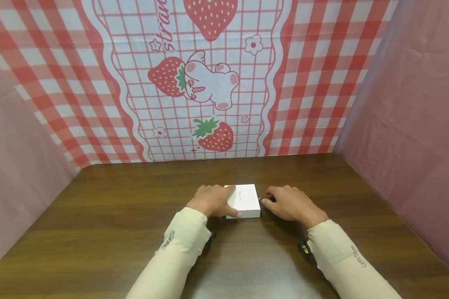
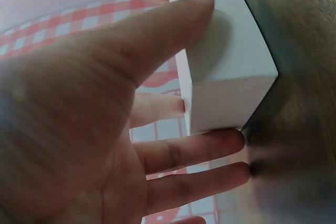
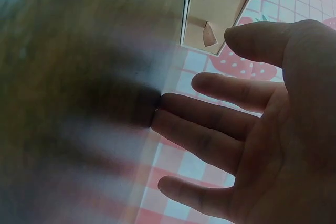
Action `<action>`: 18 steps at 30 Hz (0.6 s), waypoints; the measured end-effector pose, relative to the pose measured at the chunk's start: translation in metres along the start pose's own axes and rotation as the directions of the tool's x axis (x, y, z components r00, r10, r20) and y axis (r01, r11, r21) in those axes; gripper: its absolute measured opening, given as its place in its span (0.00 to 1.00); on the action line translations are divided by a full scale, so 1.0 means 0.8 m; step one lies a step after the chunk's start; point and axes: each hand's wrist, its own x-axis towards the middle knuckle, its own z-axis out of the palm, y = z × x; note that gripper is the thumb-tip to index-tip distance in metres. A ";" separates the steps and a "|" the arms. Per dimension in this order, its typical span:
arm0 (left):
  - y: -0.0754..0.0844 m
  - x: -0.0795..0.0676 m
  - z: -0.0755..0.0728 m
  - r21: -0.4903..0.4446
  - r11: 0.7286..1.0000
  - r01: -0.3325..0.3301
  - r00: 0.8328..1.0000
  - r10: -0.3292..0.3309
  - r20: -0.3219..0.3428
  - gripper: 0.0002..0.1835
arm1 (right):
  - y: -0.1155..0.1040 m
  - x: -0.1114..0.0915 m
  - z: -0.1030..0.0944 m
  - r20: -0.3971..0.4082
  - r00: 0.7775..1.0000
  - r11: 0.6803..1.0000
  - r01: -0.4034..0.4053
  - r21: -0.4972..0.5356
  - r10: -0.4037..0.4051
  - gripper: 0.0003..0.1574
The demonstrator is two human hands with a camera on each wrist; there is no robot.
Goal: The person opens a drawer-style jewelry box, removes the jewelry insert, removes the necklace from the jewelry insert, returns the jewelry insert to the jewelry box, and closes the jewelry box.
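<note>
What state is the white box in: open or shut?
Shut: the white box has its tan end panel seated inside, not pulled out.

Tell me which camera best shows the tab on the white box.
The right wrist view: it faces the tab and that end of the box. The head view shows at most a sliver; the left wrist view, none.

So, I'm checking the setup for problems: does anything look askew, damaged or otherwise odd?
One thing: on the checked backdrop, the printed animal lies sideways and the lettering runs vertically, so it seems hung on its side. The white box sits flat on the table, with no damage visible.
</note>
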 end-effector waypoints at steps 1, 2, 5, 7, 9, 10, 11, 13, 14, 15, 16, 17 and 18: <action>0.000 0.000 0.000 -0.001 1.000 -0.001 1.000 0.001 0.002 0.46 | 0.000 0.000 0.000 -0.001 1.000 1.000 0.001 -0.001 -0.001 0.27; 0.000 0.000 0.000 -0.001 1.000 0.000 1.000 0.000 0.000 0.46 | -0.001 0.000 0.001 -0.001 1.000 1.000 0.004 -0.002 -0.004 0.27; 0.001 0.000 0.001 0.005 1.000 0.004 1.000 -0.004 -0.009 0.44 | -0.002 0.000 0.002 0.001 1.000 1.000 0.013 -0.005 -0.013 0.26; 0.001 0.001 0.002 0.009 1.000 0.010 1.000 -0.010 -0.014 0.44 | -0.004 0.000 0.003 0.008 1.000 1.000 0.016 -0.004 -0.016 0.26; 0.001 0.001 0.004 0.013 1.000 0.016 1.000 -0.016 -0.016 0.44 | -0.005 0.000 0.003 0.012 1.000 1.000 0.013 -0.006 -0.013 0.26; 0.001 0.002 0.004 0.010 1.000 0.019 1.000 -0.018 -0.015 0.43 | -0.006 0.000 0.003 0.015 1.000 1.000 0.012 -0.007 -0.012 0.26; 0.002 0.002 0.004 0.010 1.000 0.020 1.000 -0.020 -0.014 0.43 | -0.006 0.000 0.004 0.018 1.000 1.000 0.009 -0.007 -0.009 0.27; 0.003 0.003 0.004 0.015 1.000 0.019 1.000 -0.019 -0.014 0.41 | -0.005 -0.001 0.004 0.022 1.000 1.000 0.003 -0.008 -0.002 0.28; 0.003 0.004 0.004 0.018 1.000 0.016 1.000 -0.015 -0.015 0.40 | -0.005 -0.001 0.003 0.023 1.000 1.000 -0.001 -0.008 0.001 0.28; 0.004 0.004 0.003 0.019 1.000 0.011 1.000 -0.011 -0.016 0.39 | -0.004 -0.001 0.003 0.022 1.000 1.000 -0.006 -0.009 0.006 0.29; 0.004 0.004 0.003 0.021 1.000 0.006 1.000 -0.005 -0.020 0.39 | -0.004 -0.002 0.003 0.019 1.000 1.000 -0.009 -0.009 0.009 0.30; 0.004 0.004 0.002 0.025 1.000 0.001 1.000 0.000 -0.024 0.38 | -0.003 -0.002 0.002 0.014 1.000 1.000 -0.011 -0.009 0.011 0.30; 0.004 0.004 0.002 0.027 1.000 -0.002 1.000 0.003 -0.027 0.38 | -0.003 -0.002 0.002 0.007 1.000 1.000 -0.011 -0.007 0.011 0.30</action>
